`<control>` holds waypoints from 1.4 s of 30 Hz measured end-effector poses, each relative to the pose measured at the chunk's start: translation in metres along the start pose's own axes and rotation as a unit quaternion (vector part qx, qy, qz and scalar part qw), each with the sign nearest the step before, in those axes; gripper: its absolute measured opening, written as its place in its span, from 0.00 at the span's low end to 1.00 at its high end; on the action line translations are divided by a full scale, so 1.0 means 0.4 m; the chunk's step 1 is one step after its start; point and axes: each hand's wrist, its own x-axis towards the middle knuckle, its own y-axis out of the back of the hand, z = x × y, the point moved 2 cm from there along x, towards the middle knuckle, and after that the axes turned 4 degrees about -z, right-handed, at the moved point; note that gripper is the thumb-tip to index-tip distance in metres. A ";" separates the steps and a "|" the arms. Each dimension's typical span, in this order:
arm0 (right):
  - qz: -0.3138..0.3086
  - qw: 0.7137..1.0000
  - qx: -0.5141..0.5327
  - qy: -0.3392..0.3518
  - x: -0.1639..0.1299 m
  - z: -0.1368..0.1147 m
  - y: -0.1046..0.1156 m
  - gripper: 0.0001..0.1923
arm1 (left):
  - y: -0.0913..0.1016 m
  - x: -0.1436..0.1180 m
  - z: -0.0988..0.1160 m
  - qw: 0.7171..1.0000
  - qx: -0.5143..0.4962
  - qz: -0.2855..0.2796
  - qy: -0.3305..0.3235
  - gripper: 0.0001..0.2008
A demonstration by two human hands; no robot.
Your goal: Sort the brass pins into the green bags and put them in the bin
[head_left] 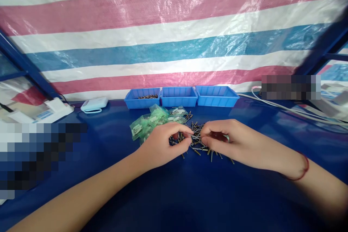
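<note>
A heap of small metal pins [196,129] lies on the blue table [174,195]. My left hand [163,145] rests at the heap's left side, fingertips pinched on a few pins. At the right side, my right hand [228,141] also pinches pins; a red string circles its wrist. The fingertips of both hands almost meet over the heap. Several small green plastic bags [152,119] with parts inside lie just behind my left hand.
Three blue bins stand in a row at the back: the left bin [142,98] holds some pins, the middle bin [178,96] and right bin [216,95] look empty. A white device [94,104] sits at the back left. White cables [285,107] run along the right.
</note>
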 end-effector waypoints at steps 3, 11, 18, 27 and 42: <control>-0.004 0.999 0.045 0.004 0.001 0.000 0.000 0.09 | -0.001 -0.004 0.013 0.999 -0.026 0.017 0.015 0.05; -0.018 0.996 0.089 -0.003 0.009 0.009 -0.004 0.15 | 0.003 -0.012 0.027 0.997 -0.044 0.054 0.018 0.04; -0.006 0.996 0.088 0.001 0.010 0.006 -0.005 0.15 | -0.001 -0.018 0.035 0.995 -0.043 0.087 0.026 0.03; 0.150 0.987 0.026 0.053 0.009 -0.005 -0.011 0.12 | 0.003 -0.020 0.029 0.996 0.027 0.087 -0.004 0.04; 0.018 0.983 -0.177 0.033 0.017 0.022 -0.027 0.08 | 0.082 0.267 -0.156 0.949 0.261 0.169 0.047 0.16</control>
